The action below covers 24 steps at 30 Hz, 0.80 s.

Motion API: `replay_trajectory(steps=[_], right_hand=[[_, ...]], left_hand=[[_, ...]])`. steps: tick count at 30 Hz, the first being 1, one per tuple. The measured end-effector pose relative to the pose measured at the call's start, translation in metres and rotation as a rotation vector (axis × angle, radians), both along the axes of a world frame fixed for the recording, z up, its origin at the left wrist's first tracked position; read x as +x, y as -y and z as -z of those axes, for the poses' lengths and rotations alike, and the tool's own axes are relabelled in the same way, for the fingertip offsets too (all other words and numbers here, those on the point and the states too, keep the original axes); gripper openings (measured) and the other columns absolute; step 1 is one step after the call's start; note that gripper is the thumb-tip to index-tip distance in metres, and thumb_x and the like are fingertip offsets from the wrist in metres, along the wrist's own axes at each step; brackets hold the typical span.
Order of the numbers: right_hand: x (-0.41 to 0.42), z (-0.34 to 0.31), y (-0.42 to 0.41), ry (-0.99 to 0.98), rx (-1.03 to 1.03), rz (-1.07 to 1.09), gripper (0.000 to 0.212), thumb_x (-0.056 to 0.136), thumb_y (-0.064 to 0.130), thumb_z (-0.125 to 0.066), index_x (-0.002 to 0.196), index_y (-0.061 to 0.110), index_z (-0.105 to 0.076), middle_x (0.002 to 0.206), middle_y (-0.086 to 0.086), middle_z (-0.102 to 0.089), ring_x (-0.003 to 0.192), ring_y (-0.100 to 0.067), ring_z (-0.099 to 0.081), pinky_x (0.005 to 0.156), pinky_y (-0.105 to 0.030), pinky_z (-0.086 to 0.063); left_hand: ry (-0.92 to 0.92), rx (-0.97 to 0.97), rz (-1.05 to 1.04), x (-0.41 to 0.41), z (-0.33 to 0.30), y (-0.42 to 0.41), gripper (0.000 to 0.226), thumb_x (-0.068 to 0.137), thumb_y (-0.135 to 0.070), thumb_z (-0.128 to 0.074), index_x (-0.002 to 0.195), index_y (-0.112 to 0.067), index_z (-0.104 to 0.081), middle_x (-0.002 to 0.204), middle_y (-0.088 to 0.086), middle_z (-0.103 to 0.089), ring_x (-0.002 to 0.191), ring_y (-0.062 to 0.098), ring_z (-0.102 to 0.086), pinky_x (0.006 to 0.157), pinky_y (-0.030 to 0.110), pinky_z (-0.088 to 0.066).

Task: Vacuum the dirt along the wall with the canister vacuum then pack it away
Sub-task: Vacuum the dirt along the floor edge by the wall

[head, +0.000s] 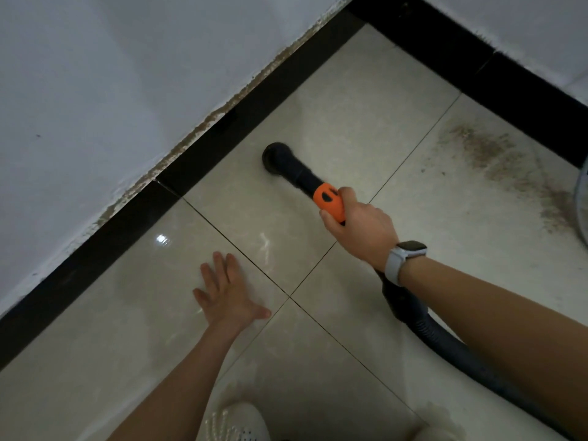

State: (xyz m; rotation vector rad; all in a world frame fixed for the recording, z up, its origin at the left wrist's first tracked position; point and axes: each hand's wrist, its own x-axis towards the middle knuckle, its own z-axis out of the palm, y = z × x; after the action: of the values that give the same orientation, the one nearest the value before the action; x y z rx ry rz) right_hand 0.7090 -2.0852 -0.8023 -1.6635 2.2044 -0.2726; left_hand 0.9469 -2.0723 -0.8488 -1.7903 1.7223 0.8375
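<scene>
R hand point(361, 229) gripped orange handle point(330, 203) of vacuum hose point(445, 337), fingers curled round it | round black nozzle point(276, 156) was on floor tile point(334, 122) nr black skirting point(254, 103) | L hand point(224, 291) lay flat on floor, fingers spread, holding nothing | dirt patch point(496, 160) lay to the right by far wall | white shoe point(234, 423) at bottom edge

Vacuum nozzle point(277, 157): round, black, mouth down on pale tile near black skirting; orange grip collar point(329, 202); black ribbed hose point(445, 338) trailing lower right; dirt patch point(496, 157): brown, along right wall.
</scene>
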Motion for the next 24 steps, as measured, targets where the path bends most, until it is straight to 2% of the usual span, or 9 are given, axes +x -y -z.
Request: replay_trajectory(steps=[2, 4, 7, 9, 11, 15, 18, 20, 24], right_hand=[[0.013, 0.001, -0.012, 0.035, 0.018, -0.119, 0.042, 0.091, 0.047, -0.048, 0.118, 0.016, -0.042, 0.066, 0.007, -0.045, 0.055, -0.024, -0.049, 0.047, -0.027, -0.025], [0.009, 0.001, -0.019, -0.01, 0.028, -0.167, 0.045, 0.091, 0.049, -0.047, 0.123, 0.018, -0.041, 0.073, 0.001, -0.055, 0.058, -0.023, -0.051, 0.049, -0.026, -0.029], [-0.02, -0.003, -0.023, -0.105, -0.001, -0.028, 0.046, 0.09, 0.051, -0.048, 0.123, 0.019, -0.043, 0.081, -0.008, -0.065, 0.068, -0.033, -0.061, 0.055, -0.03, -0.033], [-0.038, -0.008, -0.033, -0.078, 0.004, 0.078, 0.046, 0.09, 0.051, -0.048, 0.123, 0.019, -0.043, 0.082, -0.01, -0.066, 0.07, -0.036, -0.062, 0.056, -0.031, -0.034], [-0.042, -0.01, -0.05, -0.049, 0.029, 0.092, 0.048, 0.089, 0.051, -0.051, 0.125, 0.02, -0.043, 0.083, -0.012, -0.066, 0.071, -0.037, -0.062, 0.057, -0.03, -0.033], [-0.03, -0.015, -0.096, 0.05, 0.198, -0.208, 0.054, 0.088, 0.056, -0.048, 0.131, 0.027, -0.036, 0.082, 0.0, -0.062, 0.07, -0.027, -0.061, 0.058, -0.027, -0.034], [-0.039, -0.019, -0.118, -0.016, 0.264, -0.365, 0.055, 0.089, 0.058, -0.043, 0.134, 0.029, -0.033, 0.09, 0.001, -0.065, 0.067, -0.02, -0.057, 0.058, -0.026, -0.035], [-0.056, -0.02, -0.125, -0.08, 0.222, -0.271, 0.055, 0.088, 0.059, -0.044, 0.133, 0.03, -0.034, 0.093, -0.001, -0.067, 0.075, -0.025, -0.063, 0.06, -0.028, -0.036], [-0.082, -0.022, -0.133, -0.144, 0.15, 0.1, 0.053, 0.087, 0.058, -0.048, 0.131, 0.03, -0.038, 0.094, -0.01, -0.069, 0.082, -0.035, -0.064, 0.06, -0.032, -0.035]], left_hand=[[-0.001, -0.001, 0.005, 0.001, -0.001, 0.0, 0.137, 0.065, -0.049, -0.079, 0.144, -0.015, 0.026, 0.15, 0.005, 0.036, 0.139, 0.032, 0.029, 0.114, 0.057, 0.0], [-0.009, -0.001, 0.012, 0.002, -0.001, 0.0, 0.136, 0.065, -0.05, -0.079, 0.144, -0.015, 0.027, 0.15, 0.004, 0.037, 0.139, 0.032, 0.029, 0.114, 0.056, 0.001], [-0.012, -0.005, 0.015, 0.003, -0.002, 0.0, 0.136, 0.065, -0.05, -0.079, 0.145, -0.015, 0.026, 0.15, 0.004, 0.036, 0.14, 0.031, 0.029, 0.114, 0.055, 0.0], [0.001, -0.009, 0.021, 0.002, -0.001, 0.0, 0.137, 0.064, -0.051, -0.079, 0.145, -0.015, 0.025, 0.151, 0.004, 0.035, 0.14, 0.031, 0.027, 0.114, 0.055, -0.002], [0.013, -0.012, 0.03, 0.0, -0.002, 0.0, 0.138, 0.063, -0.052, -0.079, 0.145, -0.014, 0.024, 0.151, 0.005, 0.034, 0.141, 0.032, 0.026, 0.114, 0.056, -0.004], [0.029, -0.019, 0.03, -0.003, -0.007, 0.001, 0.136, 0.065, -0.05, -0.08, 0.146, -0.013, 0.023, 0.153, 0.006, 0.031, 0.142, 0.033, 0.021, 0.114, 0.054, -0.008], [0.056, -0.031, 0.042, -0.007, -0.01, 0.0, 0.131, 0.068, -0.051, -0.077, 0.147, -0.014, 0.02, 0.154, 0.008, 0.027, 0.143, 0.033, 0.016, 0.114, 0.052, -0.01], [0.035, -0.057, 0.013, -0.011, -0.011, -0.001, 0.12, 0.073, -0.047, -0.075, 0.149, -0.013, 0.011, 0.156, 0.007, 0.02, 0.144, 0.033, 0.011, 0.114, 0.049, -0.014], [-0.097, -0.109, -0.028, -0.023, -0.012, -0.009, 0.092, 0.084, -0.038, -0.066, 0.15, -0.013, -0.007, 0.158, 0.006, 0.007, 0.145, 0.03, 0.005, 0.113, 0.046, -0.021]])
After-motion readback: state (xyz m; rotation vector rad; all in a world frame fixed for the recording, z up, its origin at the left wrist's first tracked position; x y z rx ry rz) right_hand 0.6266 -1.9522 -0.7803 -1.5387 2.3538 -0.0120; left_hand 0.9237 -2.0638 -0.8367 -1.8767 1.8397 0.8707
